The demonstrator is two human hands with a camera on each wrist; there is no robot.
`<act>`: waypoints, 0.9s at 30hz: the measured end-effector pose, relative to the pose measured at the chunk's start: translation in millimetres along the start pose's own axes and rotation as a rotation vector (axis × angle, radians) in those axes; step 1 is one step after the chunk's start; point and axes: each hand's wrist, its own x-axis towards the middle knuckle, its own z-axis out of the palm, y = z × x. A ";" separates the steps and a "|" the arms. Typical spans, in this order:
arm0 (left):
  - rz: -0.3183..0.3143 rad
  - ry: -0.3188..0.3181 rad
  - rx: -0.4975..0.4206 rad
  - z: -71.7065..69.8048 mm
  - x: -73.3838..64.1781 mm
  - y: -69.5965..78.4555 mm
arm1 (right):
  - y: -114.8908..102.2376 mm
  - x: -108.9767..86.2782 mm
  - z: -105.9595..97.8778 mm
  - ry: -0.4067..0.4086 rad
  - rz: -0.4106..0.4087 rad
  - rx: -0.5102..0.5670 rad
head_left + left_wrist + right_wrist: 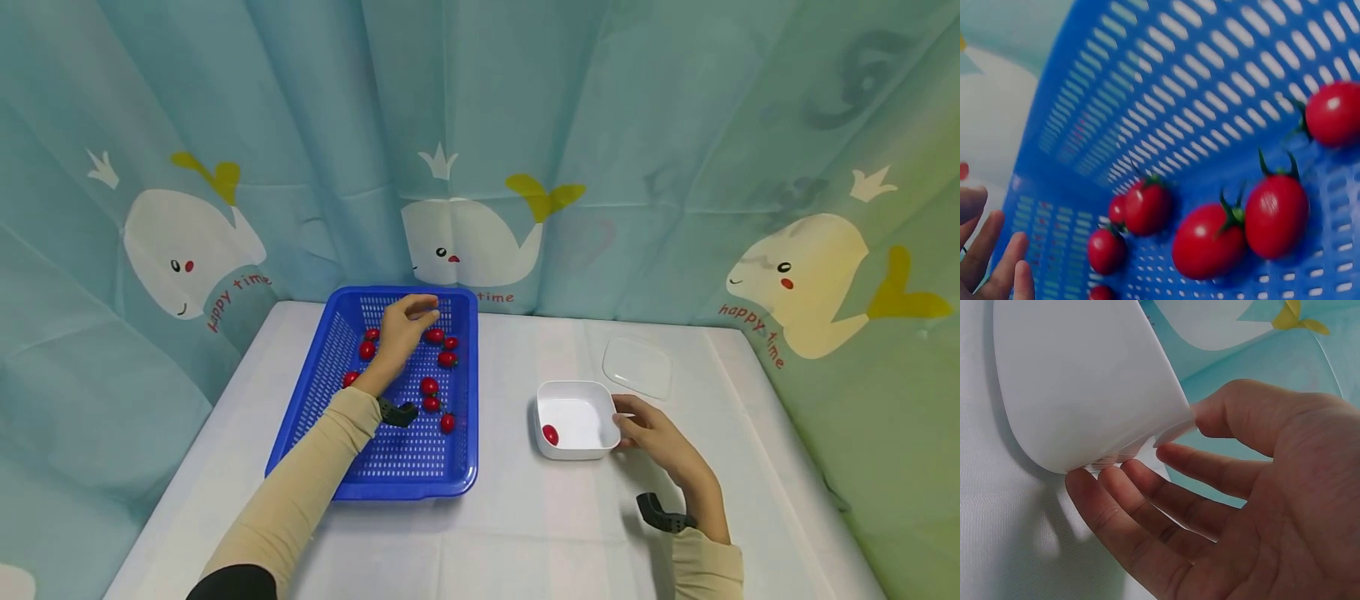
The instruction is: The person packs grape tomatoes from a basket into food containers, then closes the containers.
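- One tomato [551,435] sits in white box [576,454]; other tomatoes [429,386] lie in blue basket [405,492]. Looks barely begun.
- Left hand [405,329] over basket, fingers apart.
- Right hand [660,433] grips box side.
- Lid [637,367] off.

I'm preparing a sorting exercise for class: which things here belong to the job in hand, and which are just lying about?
Likely in the job:
red tomatoes
blue basket, below the left hand
white box, held by the right hand

Apparently just lying about:
clear lid, untouched, perhaps for later
whale-print curtain, backdrop
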 end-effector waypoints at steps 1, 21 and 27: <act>-0.007 0.004 0.010 -1.4 0.8 -2.5 | -0.5 -0.4 0.3 -0.001 -0.002 0.004; -0.119 0.051 0.490 -12.4 3.8 -32.8 | -1.8 -1.0 0.1 -0.021 -0.001 0.011; -0.102 0.028 0.542 -12.4 4.1 -34.5 | -2.4 -0.9 -0.5 -0.013 -0.002 0.008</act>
